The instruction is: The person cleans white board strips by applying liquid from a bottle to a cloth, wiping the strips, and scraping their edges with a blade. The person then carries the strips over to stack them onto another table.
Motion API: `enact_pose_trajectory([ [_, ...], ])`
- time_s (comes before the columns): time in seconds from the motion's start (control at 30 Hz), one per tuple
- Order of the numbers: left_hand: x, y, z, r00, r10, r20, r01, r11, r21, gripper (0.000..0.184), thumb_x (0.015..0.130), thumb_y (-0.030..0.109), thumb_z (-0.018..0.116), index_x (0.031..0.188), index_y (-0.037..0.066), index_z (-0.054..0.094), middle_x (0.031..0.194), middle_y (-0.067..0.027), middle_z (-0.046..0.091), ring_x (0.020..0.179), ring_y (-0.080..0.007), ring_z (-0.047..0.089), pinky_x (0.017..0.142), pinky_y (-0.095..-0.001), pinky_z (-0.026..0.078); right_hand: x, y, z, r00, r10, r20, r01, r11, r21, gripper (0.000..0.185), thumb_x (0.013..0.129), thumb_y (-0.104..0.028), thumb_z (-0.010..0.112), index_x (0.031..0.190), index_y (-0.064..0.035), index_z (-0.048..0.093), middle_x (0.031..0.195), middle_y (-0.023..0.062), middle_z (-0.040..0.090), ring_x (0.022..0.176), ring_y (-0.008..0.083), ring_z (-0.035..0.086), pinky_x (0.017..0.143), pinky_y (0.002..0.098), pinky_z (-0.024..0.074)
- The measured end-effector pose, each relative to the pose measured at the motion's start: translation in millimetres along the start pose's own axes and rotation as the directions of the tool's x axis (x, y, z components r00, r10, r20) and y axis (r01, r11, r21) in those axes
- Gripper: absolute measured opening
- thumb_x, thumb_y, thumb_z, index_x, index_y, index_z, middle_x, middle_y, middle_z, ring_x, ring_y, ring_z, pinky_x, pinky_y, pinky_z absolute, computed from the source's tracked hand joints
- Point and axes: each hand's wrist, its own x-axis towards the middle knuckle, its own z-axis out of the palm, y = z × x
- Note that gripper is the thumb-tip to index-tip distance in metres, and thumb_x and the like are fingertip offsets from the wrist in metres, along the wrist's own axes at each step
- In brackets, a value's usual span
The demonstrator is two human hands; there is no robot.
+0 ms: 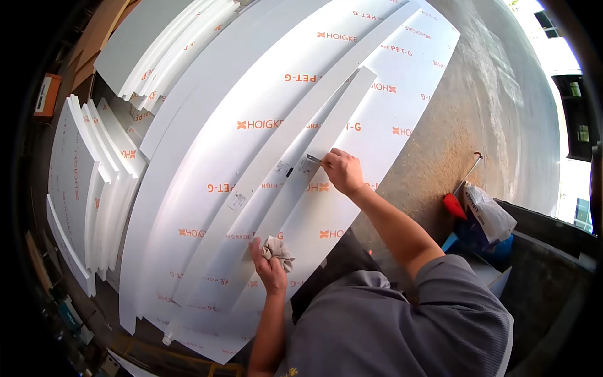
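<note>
While the right hand pinches a small metal blade over the white strip beneath it, apparently scraping, the left hand, nearer the body, clutches a crumpled cloth, and a flat, gentle stroke seems called for.

Big white panel doing bench duty, two strips on top

So the white panel has orange HOIGKE and PET-G lettering all over it, and lying right on it are a longer white strip and a second white strip, roughly side by side lengthwise, with a slice of printed panel peeking out between them. The second one's far end stops short of the other's. Past the panel's right edge, the grey floor has tan dust scattered on it.
</note>
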Motion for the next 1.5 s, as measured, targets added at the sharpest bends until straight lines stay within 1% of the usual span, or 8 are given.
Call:
enact_pose_trajectory([
  [0.37,1.4,13.1,2.4,1.000,0.011,0.027,-0.019,0.949,0.316,0.041,0.086,0.001,0.047,0.124,-0.010,0.059,0.138,-0.0271,0.056,0.139,-0.0471,0.045,0.119,-0.0510,0.032,191.1,168.3,-98.6,0.906,0.255,-0.339,-0.333,0.922,-0.196,0.009,0.089,-0.013,0.069,0.082,-0.0069,0.071,0.088,0.0076,0.070,0.078,0.0313,0.069,0.070,0.0425,0.0541],
  [0.6,145.7,-8.8,-76.4,0.941,-0.164,-0.295,0.173,0.985,0.006,0.025,0.102,0.014,0.058,0.117,-0.005,0.064,0.110,-0.0124,0.073,0.092,-0.0211,0.066,0.086,-0.0332,0.051,88.9,26.5,-24.7,0.869,-0.406,0.283,0.372,0.913,0.168,0.011,0.083,-0.010,0.071,0.076,-0.0086,0.063,0.080,0.0053,0.061,0.081,0.0266,0.066,0.078,0.0409,0.0543],
  [0.77,212.5,-12.2,-97.5,0.936,-0.153,-0.318,0.182,0.981,0.062,0.029,0.100,0.015,0.064,0.123,-0.003,0.063,0.111,-0.0120,0.070,0.098,-0.0232,0.064,0.090,-0.0367,0.050,164.2,123.0,-70.5,0.976,0.175,-0.129,-0.174,0.985,0.020,0.014,0.090,-0.017,0.068,0.089,-0.0044,0.074,0.092,0.0094,0.073,0.081,0.0316,0.069,0.072,0.0383,0.0542],
  [0.83,195.4,25.0,-66.7,0.828,0.359,-0.431,-0.079,0.835,0.544,0.041,0.096,0.015,0.069,0.133,0.001,0.057,0.123,-0.0146,0.063,0.110,-0.0299,0.060,0.097,-0.0432,0.048,162.8,151.2,-105.7,0.886,0.416,-0.205,-0.400,0.909,0.113,0.018,0.093,-0.018,0.070,0.095,-0.0016,0.075,0.087,0.0093,0.076,0.071,0.0208,0.069,0.066,0.0330,0.0532],
  [0.87,167.8,28.4,-53.6,0.959,0.234,-0.160,-0.130,0.865,0.485,0.058,0.090,0.018,0.076,0.140,0.003,0.050,0.131,-0.0168,0.056,0.120,-0.0366,0.054,0.104,-0.0490,0.043,151.4,153.3,-115.2,0.843,0.510,-0.173,-0.468,0.852,0.235,0.020,0.093,-0.019,0.071,0.097,-0.0005,0.076,0.083,0.0087,0.076,0.068,0.0160,0.068,0.065,0.0310,0.0525],
  [0.97,102.6,48.5,3.4,0.949,0.166,0.270,-0.304,0.715,0.630,0.084,0.071,0.034,0.091,0.139,0.007,0.052,0.132,-0.0151,0.056,0.119,-0.0368,0.054,0.103,-0.0506,0.044,91.8,159.4,-107.7,0.812,0.580,0.060,-0.571,0.770,0.284,0.022,0.093,-0.020,0.073,0.099,0.0011,0.078,0.076,0.0066,0.074,0.066,0.0095,0.063,0.064,0.0291,0.0509],
  [1.23,96.0,38.3,11.7,0.950,0.072,0.304,-0.273,0.665,0.695,0.068,0.067,0.030,0.089,0.123,0.006,0.060,0.112,-0.0109,0.058,0.105,-0.0328,0.059,0.097,-0.0481,0.047,60.9,154.7,-108.8,0.896,0.418,-0.150,-0.436,0.893,-0.111,0.040,0.088,-0.027,0.077,0.119,-0.0029,0.066,0.112,0.0117,0.063,0.098,0.0292,0.066,0.088,0.0422,0.0530],
  [1.5,158.3,64.6,-31.2,0.916,0.329,0.230,-0.393,0.617,0.682,0.064,0.065,0.023,0.085,0.122,0.008,0.061,0.110,-0.0088,0.056,0.105,-0.0326,0.057,0.100,-0.0480,0.045,40.5,98.6,-70.0,0.872,0.414,0.262,-0.484,0.811,0.328,0.026,0.096,-0.012,0.067,0.117,0.0024,0.067,0.095,0.0106,0.071,0.077,0.0161,0.066,0.074,0.0313,0.0541],
])
